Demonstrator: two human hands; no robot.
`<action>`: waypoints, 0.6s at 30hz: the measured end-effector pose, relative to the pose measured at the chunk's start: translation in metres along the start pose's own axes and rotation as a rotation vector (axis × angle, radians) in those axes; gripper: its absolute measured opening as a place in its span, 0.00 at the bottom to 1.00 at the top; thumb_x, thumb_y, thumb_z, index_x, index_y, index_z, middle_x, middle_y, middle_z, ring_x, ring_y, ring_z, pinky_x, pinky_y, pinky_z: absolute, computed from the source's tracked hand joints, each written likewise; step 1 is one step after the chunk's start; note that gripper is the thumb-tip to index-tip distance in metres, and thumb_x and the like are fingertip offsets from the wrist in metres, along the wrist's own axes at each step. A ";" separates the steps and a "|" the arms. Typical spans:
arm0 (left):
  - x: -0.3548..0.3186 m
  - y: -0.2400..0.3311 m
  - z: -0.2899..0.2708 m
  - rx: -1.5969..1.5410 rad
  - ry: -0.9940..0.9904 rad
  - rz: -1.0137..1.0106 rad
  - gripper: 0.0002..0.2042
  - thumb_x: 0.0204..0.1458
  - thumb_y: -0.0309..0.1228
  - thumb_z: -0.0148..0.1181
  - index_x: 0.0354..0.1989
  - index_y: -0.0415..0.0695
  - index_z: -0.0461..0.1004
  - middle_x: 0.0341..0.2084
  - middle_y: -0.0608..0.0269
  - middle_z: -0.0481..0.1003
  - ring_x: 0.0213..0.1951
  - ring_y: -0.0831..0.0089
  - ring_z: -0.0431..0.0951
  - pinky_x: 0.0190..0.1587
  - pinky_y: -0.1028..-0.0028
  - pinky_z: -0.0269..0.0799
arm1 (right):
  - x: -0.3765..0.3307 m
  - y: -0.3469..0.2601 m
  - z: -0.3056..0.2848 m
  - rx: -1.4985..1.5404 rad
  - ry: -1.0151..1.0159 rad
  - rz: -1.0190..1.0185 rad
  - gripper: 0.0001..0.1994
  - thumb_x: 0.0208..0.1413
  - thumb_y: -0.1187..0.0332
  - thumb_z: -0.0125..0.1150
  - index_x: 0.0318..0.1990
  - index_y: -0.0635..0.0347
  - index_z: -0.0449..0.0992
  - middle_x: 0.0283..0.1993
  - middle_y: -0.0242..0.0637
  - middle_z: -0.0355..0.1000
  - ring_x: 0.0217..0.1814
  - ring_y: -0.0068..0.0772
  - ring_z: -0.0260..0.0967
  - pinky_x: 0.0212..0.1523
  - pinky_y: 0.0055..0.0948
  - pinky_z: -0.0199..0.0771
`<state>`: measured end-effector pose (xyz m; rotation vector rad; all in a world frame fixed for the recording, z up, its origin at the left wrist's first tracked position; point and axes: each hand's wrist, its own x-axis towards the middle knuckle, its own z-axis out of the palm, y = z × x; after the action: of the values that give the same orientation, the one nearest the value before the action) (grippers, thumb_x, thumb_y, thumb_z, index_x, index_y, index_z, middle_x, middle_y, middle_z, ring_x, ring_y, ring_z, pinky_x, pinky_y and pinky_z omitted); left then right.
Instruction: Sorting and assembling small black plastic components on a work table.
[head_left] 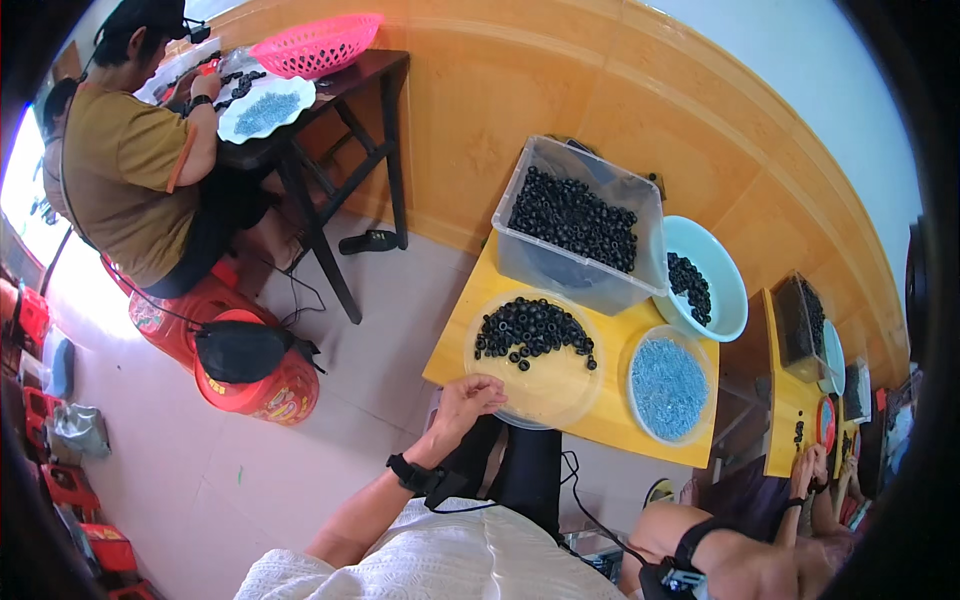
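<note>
Tiled floor, orange-panelled wall; small yellow tabletop (455,350) against it. Left hand (466,398) rests at the near rim of a clear plate (560,400), fingers loosely curled, holding nothing. Black rings (530,330) lie heaped on the plate's far half. Right hand (745,572) low at the frame edge, grip unreadable. Judgement: steady the plate by its rim; draw rings forward a few at a time. Blue screws (668,387) sit in the neighbouring dish.

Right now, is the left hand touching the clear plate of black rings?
Touching: in the head view the left hand rests its fingers on the near rim of the clear plate.
</note>
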<state>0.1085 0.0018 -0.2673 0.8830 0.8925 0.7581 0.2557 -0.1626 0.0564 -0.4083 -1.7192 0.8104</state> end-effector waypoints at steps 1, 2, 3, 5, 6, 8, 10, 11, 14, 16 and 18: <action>-0.003 0.002 -0.001 -0.002 0.005 -0.006 0.08 0.54 0.28 0.51 0.38 0.37 0.72 0.32 0.62 0.74 0.36 0.74 0.77 0.39 0.79 0.73 | -0.010 0.002 -0.010 -0.087 -0.085 0.052 0.03 0.48 0.75 0.53 0.26 0.59 0.72 0.29 0.39 0.67 0.31 0.34 0.68 0.29 0.28 0.69; -0.005 0.007 0.003 -0.065 0.021 0.018 0.08 0.54 0.28 0.51 0.38 0.36 0.72 0.31 0.62 0.74 0.33 0.75 0.77 0.35 0.80 0.73 | -0.012 0.009 -0.033 -0.519 -0.416 0.216 0.02 0.45 0.75 0.56 0.23 0.59 0.73 0.24 0.38 0.68 0.28 0.32 0.69 0.25 0.28 0.70; -0.003 0.010 0.010 -0.125 0.023 0.036 0.09 0.54 0.28 0.52 0.38 0.36 0.72 0.30 0.62 0.74 0.30 0.75 0.77 0.32 0.81 0.72 | -0.013 0.043 -0.031 -0.750 -0.182 0.201 0.01 0.43 0.75 0.57 0.25 0.61 0.75 0.24 0.38 0.68 0.28 0.31 0.69 0.27 0.28 0.69; -0.002 0.007 -0.010 -0.113 0.139 0.076 0.09 0.53 0.28 0.52 0.38 0.37 0.72 0.29 0.62 0.73 0.28 0.76 0.76 0.29 0.81 0.72 | -0.019 0.141 -0.030 -0.689 0.135 0.403 0.09 0.40 0.79 0.58 0.33 0.65 0.75 0.28 0.39 0.69 0.30 0.35 0.68 0.32 0.28 0.68; -0.003 0.008 -0.017 -0.102 0.242 0.121 0.09 0.53 0.29 0.53 0.38 0.37 0.72 0.28 0.63 0.73 0.25 0.77 0.75 0.26 0.81 0.72 | -0.033 0.177 -0.037 -0.678 0.039 0.557 0.15 0.37 0.81 0.58 0.37 0.64 0.74 0.32 0.40 0.69 0.33 0.38 0.68 0.36 0.30 0.68; -0.003 0.014 -0.020 -0.059 0.262 0.145 0.09 0.52 0.28 0.53 0.40 0.37 0.70 0.27 0.63 0.72 0.24 0.78 0.74 0.25 0.81 0.71 | -0.070 0.230 -0.051 -0.731 -0.219 0.715 0.19 0.40 0.80 0.57 0.44 0.58 0.73 0.34 0.41 0.66 0.40 0.45 0.67 0.41 0.36 0.67; -0.006 0.016 -0.018 -0.015 0.309 0.176 0.10 0.51 0.27 0.54 0.41 0.38 0.69 0.27 0.63 0.71 0.22 0.78 0.73 0.23 0.82 0.71 | -0.089 0.254 -0.047 -0.746 -0.292 0.754 0.21 0.40 0.80 0.56 0.46 0.56 0.72 0.36 0.41 0.65 0.42 0.45 0.67 0.42 0.36 0.66; -0.008 0.017 -0.018 0.024 0.287 0.182 0.12 0.51 0.26 0.54 0.44 0.37 0.67 0.27 0.62 0.71 0.22 0.78 0.73 0.23 0.82 0.71 | -0.093 0.263 -0.043 -0.751 -0.376 0.781 0.23 0.40 0.80 0.54 0.49 0.55 0.70 0.38 0.42 0.65 0.44 0.45 0.66 0.43 0.37 0.66; -0.007 0.016 -0.015 0.127 0.258 0.169 0.16 0.50 0.25 0.54 0.48 0.36 0.62 0.26 0.59 0.70 0.22 0.76 0.74 0.23 0.81 0.72 | -0.094 0.280 -0.034 -0.772 -0.426 0.823 0.25 0.41 0.81 0.51 0.51 0.54 0.69 0.41 0.43 0.63 0.46 0.46 0.65 0.44 0.36 0.66; -0.003 0.014 -0.014 0.192 0.247 0.150 0.18 0.49 0.24 0.53 0.49 0.36 0.60 0.24 0.58 0.71 0.21 0.75 0.75 0.22 0.80 0.72 | -0.095 0.288 -0.029 -0.760 -0.454 0.795 0.24 0.41 0.80 0.50 0.50 0.53 0.69 0.40 0.42 0.63 0.44 0.45 0.65 0.42 0.37 0.66; 0.002 0.013 -0.013 0.290 0.179 0.120 0.20 0.50 0.24 0.51 0.51 0.36 0.56 0.22 0.60 0.69 0.21 0.73 0.75 0.23 0.79 0.72 | -0.099 0.295 -0.030 -0.748 -0.479 0.771 0.23 0.41 0.80 0.49 0.49 0.53 0.69 0.38 0.41 0.62 0.43 0.45 0.65 0.40 0.37 0.66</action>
<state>0.0953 0.0136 -0.2608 1.1449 1.1341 0.8337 0.2741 -0.0099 -0.2156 -1.5540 -2.3225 0.7986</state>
